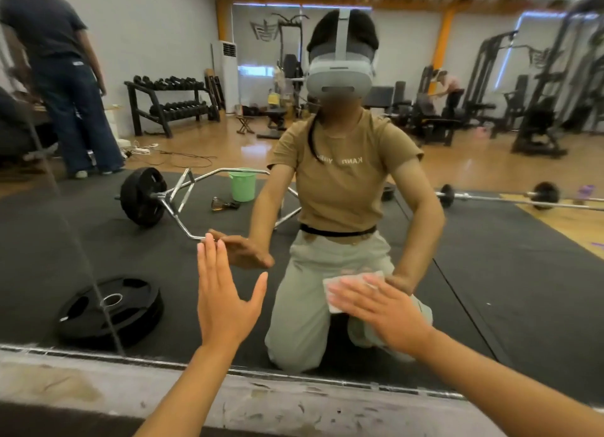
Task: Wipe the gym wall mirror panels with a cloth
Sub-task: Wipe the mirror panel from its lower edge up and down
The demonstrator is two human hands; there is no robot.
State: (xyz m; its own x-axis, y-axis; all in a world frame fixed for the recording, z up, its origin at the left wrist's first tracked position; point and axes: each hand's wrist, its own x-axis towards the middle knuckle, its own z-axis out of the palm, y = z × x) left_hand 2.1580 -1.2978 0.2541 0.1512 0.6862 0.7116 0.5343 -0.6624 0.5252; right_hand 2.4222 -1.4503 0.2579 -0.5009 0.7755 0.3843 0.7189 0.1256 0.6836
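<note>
White cloth (340, 287); green bucket (242, 185); black weight plate (109, 309); tan shirt (343, 181).

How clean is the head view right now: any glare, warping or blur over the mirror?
Head view: wide-angle bending at the edges; ceiling lights streak along the mirror top; reflected floor shows glare; right hand pressing the cloth is sharp, left hand too.

A gym room is seen by reflection: white walls (157, 27), orange pillars (443, 40), a glossy wooden floor (474, 168) and black rubber matting (490, 256). A dumbbell rack (170, 106) is set against the wall, weight machines (539, 109) are ranged at the right, and a loose weight plate (111, 309) is laid on the matting.
</note>
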